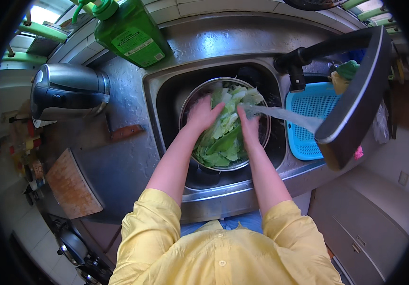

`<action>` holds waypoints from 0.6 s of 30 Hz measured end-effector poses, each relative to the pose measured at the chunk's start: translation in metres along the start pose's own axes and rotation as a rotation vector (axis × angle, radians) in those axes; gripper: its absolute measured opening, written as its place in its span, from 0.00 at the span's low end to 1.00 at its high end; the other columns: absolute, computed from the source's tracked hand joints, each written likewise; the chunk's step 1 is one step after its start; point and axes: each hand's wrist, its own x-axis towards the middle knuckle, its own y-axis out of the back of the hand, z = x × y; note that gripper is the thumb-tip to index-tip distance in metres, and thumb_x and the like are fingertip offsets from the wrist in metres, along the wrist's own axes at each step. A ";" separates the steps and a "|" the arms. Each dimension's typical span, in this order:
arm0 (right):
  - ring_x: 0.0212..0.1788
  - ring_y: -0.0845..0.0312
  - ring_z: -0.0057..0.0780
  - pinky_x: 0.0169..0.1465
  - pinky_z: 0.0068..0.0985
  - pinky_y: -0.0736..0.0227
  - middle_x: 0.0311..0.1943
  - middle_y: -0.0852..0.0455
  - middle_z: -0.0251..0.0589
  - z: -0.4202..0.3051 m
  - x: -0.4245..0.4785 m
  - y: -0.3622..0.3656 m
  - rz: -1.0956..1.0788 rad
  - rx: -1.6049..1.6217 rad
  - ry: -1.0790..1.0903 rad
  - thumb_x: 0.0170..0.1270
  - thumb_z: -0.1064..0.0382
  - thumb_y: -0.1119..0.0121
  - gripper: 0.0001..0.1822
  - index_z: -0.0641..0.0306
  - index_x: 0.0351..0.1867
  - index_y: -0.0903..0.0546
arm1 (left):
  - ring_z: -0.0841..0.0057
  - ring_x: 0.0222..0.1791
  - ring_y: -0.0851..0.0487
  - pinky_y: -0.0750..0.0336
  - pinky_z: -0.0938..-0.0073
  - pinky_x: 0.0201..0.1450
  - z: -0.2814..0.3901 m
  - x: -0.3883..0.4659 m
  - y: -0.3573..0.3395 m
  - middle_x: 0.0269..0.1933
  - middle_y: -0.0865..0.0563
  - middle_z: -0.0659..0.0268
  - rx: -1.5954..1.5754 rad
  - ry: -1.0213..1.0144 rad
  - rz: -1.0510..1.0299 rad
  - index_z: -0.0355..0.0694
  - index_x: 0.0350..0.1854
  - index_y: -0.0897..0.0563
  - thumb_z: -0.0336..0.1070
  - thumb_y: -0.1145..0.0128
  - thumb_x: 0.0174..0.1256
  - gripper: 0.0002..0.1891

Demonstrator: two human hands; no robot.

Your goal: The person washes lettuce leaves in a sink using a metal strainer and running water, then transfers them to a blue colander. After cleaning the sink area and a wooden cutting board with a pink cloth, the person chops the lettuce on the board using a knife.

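A round metal bowl [269,124] stands in the sink basin [169,92], filled with pale green leafy vegetables [226,139]. My left hand [204,113] reaches into the bowl's left side, thumb spread from the fingers and touching the leaves. Opposite it, my right hand [249,124] is down among the leaves at the right side. Its fingers are partly hidden by leaves and splashing water. From the black faucet [350,96] a stream of water [290,117] runs leftward into the bowl beside my right hand.
A blue plastic basket [300,142] sits right of the basin, under the faucet. To the left are an electric kettle [71,94], a wooden-handled cleaver [128,131] and a cutting board [74,185]. A green pump bottle [131,35] stands behind the sink.
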 end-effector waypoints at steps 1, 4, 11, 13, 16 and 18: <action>0.69 0.33 0.40 0.70 0.29 0.41 0.67 0.28 0.51 0.001 0.007 -0.003 -0.063 0.007 -0.036 0.64 0.44 0.36 0.41 0.70 0.70 0.34 | 0.52 0.60 0.19 0.26 0.60 0.63 -0.003 0.005 -0.008 0.60 0.19 0.41 -0.073 -0.037 0.054 0.30 0.65 0.25 0.69 0.47 0.63 0.43; 0.72 0.37 0.43 0.71 0.30 0.43 0.69 0.29 0.53 0.002 0.022 -0.003 -0.232 -0.067 -0.215 0.67 0.46 0.40 0.38 0.67 0.72 0.35 | 0.52 0.61 0.20 0.27 0.62 0.64 -0.011 0.020 -0.007 0.61 0.20 0.43 -0.392 0.205 -0.301 0.31 0.68 0.28 0.64 0.35 0.53 0.46; 0.70 0.33 0.43 0.68 0.34 0.37 0.67 0.26 0.51 0.024 0.038 0.007 -0.457 0.182 -0.212 0.69 0.51 0.45 0.29 0.66 0.66 0.26 | 0.53 0.58 0.17 0.26 0.60 0.62 -0.010 0.005 -0.021 0.55 0.15 0.44 -0.240 0.162 0.012 0.34 0.67 0.31 0.55 0.26 0.44 0.48; 0.67 0.28 0.46 0.66 0.35 0.34 0.63 0.22 0.54 0.036 0.062 0.008 -0.509 -0.107 -0.106 0.67 0.49 0.43 0.30 0.66 0.64 0.24 | 0.54 0.55 0.16 0.25 0.57 0.61 0.027 -0.022 0.005 0.52 0.15 0.43 -0.089 0.282 0.013 0.35 0.68 0.35 0.52 0.30 0.48 0.46; 0.62 0.25 0.57 0.62 0.40 0.30 0.55 0.19 0.65 0.018 0.057 0.001 -0.433 -0.603 -0.007 0.62 0.46 0.39 0.30 0.70 0.58 0.21 | 0.53 0.54 0.15 0.23 0.55 0.56 0.041 -0.036 0.026 0.52 0.15 0.44 0.041 0.391 0.034 0.36 0.70 0.36 0.46 0.36 0.56 0.40; 0.59 0.25 0.61 0.61 0.43 0.30 0.56 0.22 0.69 -0.037 0.013 0.011 -0.416 -0.608 0.113 0.61 0.50 0.38 0.30 0.72 0.58 0.24 | 0.53 0.55 0.16 0.22 0.54 0.53 0.028 -0.035 0.029 0.54 0.16 0.45 0.037 0.457 0.051 0.38 0.71 0.37 0.41 0.41 0.62 0.35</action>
